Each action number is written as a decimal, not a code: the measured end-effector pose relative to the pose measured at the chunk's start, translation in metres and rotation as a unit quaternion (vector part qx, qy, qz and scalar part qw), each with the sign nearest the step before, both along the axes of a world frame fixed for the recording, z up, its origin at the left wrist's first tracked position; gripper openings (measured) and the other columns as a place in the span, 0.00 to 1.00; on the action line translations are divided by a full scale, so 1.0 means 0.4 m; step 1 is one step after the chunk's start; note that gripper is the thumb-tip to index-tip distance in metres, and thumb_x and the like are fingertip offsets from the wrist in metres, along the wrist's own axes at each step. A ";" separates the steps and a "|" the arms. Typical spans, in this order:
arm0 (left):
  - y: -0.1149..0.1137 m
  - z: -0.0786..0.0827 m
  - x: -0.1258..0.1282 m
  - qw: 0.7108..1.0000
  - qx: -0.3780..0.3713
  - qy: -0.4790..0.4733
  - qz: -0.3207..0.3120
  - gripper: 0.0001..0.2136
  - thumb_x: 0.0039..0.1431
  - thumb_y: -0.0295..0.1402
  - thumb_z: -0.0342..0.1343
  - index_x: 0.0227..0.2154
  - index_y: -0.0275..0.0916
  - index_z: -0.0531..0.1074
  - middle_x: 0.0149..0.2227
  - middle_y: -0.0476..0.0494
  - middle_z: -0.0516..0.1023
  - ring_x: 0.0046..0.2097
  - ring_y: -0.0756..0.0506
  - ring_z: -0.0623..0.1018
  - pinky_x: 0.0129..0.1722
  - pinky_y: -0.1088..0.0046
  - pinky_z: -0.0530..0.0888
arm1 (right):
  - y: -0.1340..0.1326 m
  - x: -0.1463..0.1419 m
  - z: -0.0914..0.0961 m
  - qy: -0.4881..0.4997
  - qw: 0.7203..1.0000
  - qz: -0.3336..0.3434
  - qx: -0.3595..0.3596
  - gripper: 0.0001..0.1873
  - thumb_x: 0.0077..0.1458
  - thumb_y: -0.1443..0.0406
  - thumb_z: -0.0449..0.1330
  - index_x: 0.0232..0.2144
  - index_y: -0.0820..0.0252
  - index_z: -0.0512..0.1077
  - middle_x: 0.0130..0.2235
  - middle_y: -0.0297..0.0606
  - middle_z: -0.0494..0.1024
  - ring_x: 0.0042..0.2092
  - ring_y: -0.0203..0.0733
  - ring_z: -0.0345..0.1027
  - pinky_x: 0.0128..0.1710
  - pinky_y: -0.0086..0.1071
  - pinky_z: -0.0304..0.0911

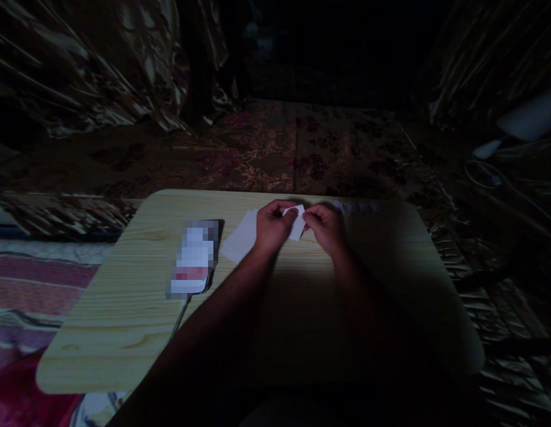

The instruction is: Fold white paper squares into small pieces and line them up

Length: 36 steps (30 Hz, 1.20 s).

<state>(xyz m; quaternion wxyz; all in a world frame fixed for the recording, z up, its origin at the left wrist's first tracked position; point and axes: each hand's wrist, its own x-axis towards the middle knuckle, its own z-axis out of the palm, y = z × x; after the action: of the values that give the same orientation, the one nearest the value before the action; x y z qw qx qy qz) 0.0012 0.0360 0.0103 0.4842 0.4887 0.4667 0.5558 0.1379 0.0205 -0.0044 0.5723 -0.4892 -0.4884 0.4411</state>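
Both my hands meet near the far edge of a light wooden table [137, 332]. My left hand [270, 228] and my right hand [325, 227] each pinch a small piece of white paper [298, 226] between thumb and fingers, just above the tabletop. A larger white sheet [240, 241] lies flat under and to the left of my left hand. The scene is dim, and my forearms are in shadow.
A phone [194, 260] lies on the table's left part with a cable [180, 317] running toward me. A small pale object [356, 206] sits at the far edge. Patterned carpet [275, 154] and draped cloth surround the table; white cables [484, 172] lie at right.
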 end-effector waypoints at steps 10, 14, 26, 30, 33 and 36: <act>0.005 -0.013 0.001 1.000 0.002 -0.030 -0.008 0.06 0.47 0.31 0.66 0.30 0.38 0.77 0.23 0.51 0.76 0.22 0.53 0.70 0.22 0.78 0.66 | 0.002 0.002 0.001 -0.002 0.998 -0.055 0.007 0.08 0.49 0.60 0.65 0.27 0.58 0.74 0.23 0.30 0.73 0.25 0.33 0.64 0.25 0.28 0.59; 0.010 -0.017 -0.004 0.997 0.047 -0.025 -0.063 0.13 0.49 0.29 0.65 0.40 0.41 0.78 0.26 0.52 0.77 0.25 0.53 0.71 0.26 0.77 0.67 | 0.006 0.001 -0.018 -0.027 0.999 -0.037 0.008 0.06 0.47 0.61 0.65 0.26 0.57 0.73 0.24 0.30 0.73 0.26 0.33 0.64 0.26 0.29 0.59; 0.003 -0.013 0.000 0.999 0.029 -0.004 -0.029 0.06 0.48 0.32 0.66 0.29 0.37 0.78 0.26 0.47 0.79 0.26 0.51 0.73 0.26 0.76 0.69 | 0.006 -0.002 -0.002 0.043 0.998 -0.054 0.003 0.13 0.42 0.62 0.69 0.32 0.57 0.72 0.29 0.32 0.78 0.30 0.37 0.71 0.31 0.32 0.65; 0.003 -0.010 0.002 1.000 0.020 -0.014 -0.016 0.06 0.47 0.32 0.66 0.28 0.37 0.78 0.25 0.48 0.79 0.25 0.51 0.73 0.25 0.76 0.69 | 0.005 -0.002 0.000 0.041 0.998 -0.054 -0.001 0.13 0.42 0.63 0.69 0.32 0.57 0.73 0.31 0.34 0.79 0.32 0.38 0.72 0.33 0.33 0.67; 0.002 -0.008 0.002 1.000 0.018 -0.010 -0.013 0.06 0.46 0.32 0.67 0.28 0.37 0.78 0.25 0.48 0.78 0.25 0.52 0.73 0.25 0.76 0.69 | 0.004 -0.001 0.001 0.035 0.998 -0.054 -0.001 0.12 0.42 0.63 0.68 0.32 0.56 0.74 0.30 0.34 0.79 0.32 0.38 0.72 0.33 0.33 0.67; 0.000 -0.007 0.001 1.000 0.022 -0.007 -0.016 0.05 0.46 0.31 0.67 0.28 0.38 0.79 0.25 0.49 0.78 0.26 0.52 0.73 0.26 0.76 0.69 | 0.003 -0.001 0.000 0.033 0.998 -0.048 0.003 0.11 0.43 0.63 0.68 0.32 0.56 0.74 0.30 0.34 0.79 0.31 0.38 0.72 0.32 0.33 0.67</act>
<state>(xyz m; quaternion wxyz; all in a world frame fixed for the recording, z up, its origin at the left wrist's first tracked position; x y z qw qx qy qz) 0.0016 0.0362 0.0076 0.4849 0.5030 0.4432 0.5617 0.1375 0.0216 -0.0042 0.6098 -0.4962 -0.4464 0.4274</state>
